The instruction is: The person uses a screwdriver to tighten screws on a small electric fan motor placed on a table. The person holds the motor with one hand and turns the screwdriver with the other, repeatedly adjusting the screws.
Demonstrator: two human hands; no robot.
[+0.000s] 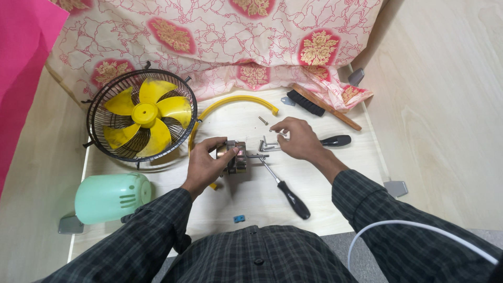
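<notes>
1. A green cover (111, 197) lies at 8 o'clock on the table (325, 209).
2. A wire cage with a yellow fan blade (142, 114) sits at 10 o'clock.
3. The left hand (205, 163) wraps its fingers around a small metal motor (237, 157) in the middle.
4. The right hand (296, 137) pinches a small metal piece (281, 133) at 1 o'clock of the motor.
5. A screwdriver (285, 189) lies at 5 o'clock.
6. A brush (320, 106) lies at 1 o'clock.

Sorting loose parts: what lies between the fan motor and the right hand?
In the head view, small metal brackets lie between the fan motor, held by the left hand, and the right hand.
</notes>
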